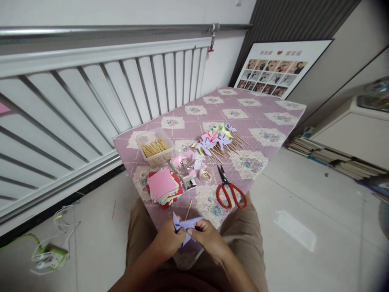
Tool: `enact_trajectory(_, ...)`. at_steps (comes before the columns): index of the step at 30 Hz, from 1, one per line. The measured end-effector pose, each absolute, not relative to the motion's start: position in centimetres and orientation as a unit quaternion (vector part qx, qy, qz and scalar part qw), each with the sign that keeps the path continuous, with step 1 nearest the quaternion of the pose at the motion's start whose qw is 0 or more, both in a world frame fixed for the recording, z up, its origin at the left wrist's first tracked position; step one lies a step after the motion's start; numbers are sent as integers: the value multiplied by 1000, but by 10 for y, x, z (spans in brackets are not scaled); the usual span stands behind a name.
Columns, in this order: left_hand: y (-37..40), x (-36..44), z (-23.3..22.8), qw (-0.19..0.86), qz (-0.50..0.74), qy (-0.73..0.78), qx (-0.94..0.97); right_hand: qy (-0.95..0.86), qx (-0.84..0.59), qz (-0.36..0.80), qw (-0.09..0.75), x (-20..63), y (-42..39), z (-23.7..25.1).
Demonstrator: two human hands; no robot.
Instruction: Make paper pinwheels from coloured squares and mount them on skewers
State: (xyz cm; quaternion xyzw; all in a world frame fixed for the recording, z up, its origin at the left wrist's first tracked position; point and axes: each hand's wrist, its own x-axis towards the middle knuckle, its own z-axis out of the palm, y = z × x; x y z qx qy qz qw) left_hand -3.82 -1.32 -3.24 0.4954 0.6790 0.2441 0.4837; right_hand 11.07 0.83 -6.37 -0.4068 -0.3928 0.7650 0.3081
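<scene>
A piece of folded purple paper (187, 223) is held over the near corner of the worktop (209, 217), between two knees in brown trousers (244, 239). My left hand (167, 239) has its fingers pinched closed on the paper's left side; my right hand (209, 238) pinches the right side, fingers also closed, the thumbs nearly meeting. A thin wooden stick (189, 209) points away just beyond the paper; I cannot tell whether they are joined.

Farther in, I see a stack of coloured paper squares (162, 184), pink on top, by the near-left edge, and red-handled scissors (226, 190), blades apart, by the near-right edge. Between them are a small white box (190, 183), a round tub (206, 174) and a pink dish (182, 161) of small metal pieces. A clear box of wooden sticks (155, 148) stands near the left corner. Paper pinwheels (217, 140) lie heaped toward the middle. A white radiator (146, 81) runs along the far-left edge.
</scene>
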Motion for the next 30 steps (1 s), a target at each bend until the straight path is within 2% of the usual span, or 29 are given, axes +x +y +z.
enact_trajectory(6, -4, -32, -38, 431, 256, 694, 517, -367, -398, 765, 349, 112, 14, -62)
enact_trajectory(13, 11, -20, -22, 382, 289, 693, 539, -364, -430, 733, 382, 119, 23, -49)
enact_trajectory(21, 22, -28, -10, 557, 275, 617, 483, -358, -448, 724, 383, 123, 27, -33)
enact_trajectory(30, 24, -33, -13, 581, 298, 604, 457, -382, -469, 700, 379, 116, 28, -31)
